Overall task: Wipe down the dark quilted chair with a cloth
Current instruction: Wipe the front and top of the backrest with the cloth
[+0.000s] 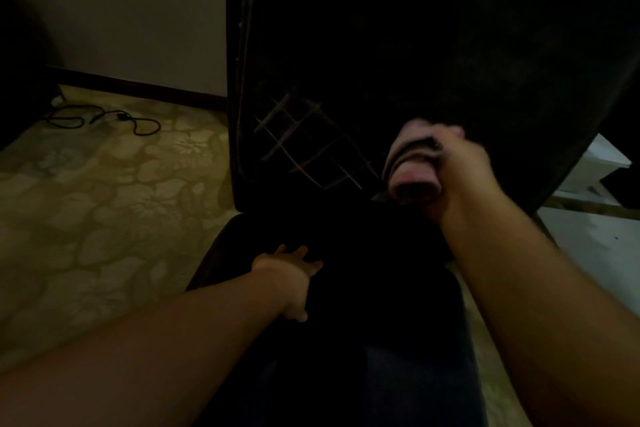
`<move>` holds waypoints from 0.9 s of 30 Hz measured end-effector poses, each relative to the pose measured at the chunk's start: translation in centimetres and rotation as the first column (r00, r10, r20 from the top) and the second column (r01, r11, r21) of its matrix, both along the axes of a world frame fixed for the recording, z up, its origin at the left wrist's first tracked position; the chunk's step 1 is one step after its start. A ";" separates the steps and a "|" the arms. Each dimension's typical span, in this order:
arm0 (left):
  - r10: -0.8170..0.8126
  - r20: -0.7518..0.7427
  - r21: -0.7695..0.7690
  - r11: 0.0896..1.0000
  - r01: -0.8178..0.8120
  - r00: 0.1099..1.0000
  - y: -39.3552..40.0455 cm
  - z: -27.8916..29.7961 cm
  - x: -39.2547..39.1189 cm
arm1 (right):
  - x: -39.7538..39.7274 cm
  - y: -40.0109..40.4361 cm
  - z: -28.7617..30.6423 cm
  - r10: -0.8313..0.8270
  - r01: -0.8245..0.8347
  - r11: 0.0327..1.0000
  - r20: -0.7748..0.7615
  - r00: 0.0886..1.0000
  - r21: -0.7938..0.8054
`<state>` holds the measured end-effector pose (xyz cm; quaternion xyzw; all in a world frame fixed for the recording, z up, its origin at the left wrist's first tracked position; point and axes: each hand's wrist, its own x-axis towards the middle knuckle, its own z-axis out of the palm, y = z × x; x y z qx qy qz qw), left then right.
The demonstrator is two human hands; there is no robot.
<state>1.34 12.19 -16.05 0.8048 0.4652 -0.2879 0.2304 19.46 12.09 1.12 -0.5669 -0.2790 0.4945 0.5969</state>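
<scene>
Nearest to the camera, the left hand (291, 282) lies with spread fingers on the seat of the dark quilted chair (346, 45), which steadies it. Beyond it, the right hand (460, 166) grips a folded pink cloth (412, 163) and presses it on the lower backrest, just beside the pale stitch lines. I judge that long overlapping strokes along the quilting, with firm even pressure, would clean the seams best. Farther left, a black cable (104, 120) lies on the patterned floor (104, 201) near the wall.
</scene>
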 end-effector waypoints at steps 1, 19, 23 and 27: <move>0.027 -0.046 -0.007 1.000 -0.027 0.999 0.4 0.3 -0.4 | -0.3 -0.2 -0.9 -0.042 0.043 0.996 0.020 0.999 -0.076; 0.181 -0.058 -0.031 0.983 -0.183 0.982 0.6 -2.8 -3.6 | -0.9 -0.7 -6.6 -0.024 0.104 0.962 0.301 0.953 -0.252; 0.176 -0.052 -0.002 0.984 -0.177 0.983 0.1 -2.4 -3.4 | -0.9 -0.7 -7.6 -0.012 0.066 0.963 0.201 0.980 -0.261; 0.164 -0.032 -0.024 0.986 -0.165 0.986 0.1 -2.1 -3.7 | -2.0 0.2 -3.6 -0.042 0.055 0.997 0.203 0.978 -0.059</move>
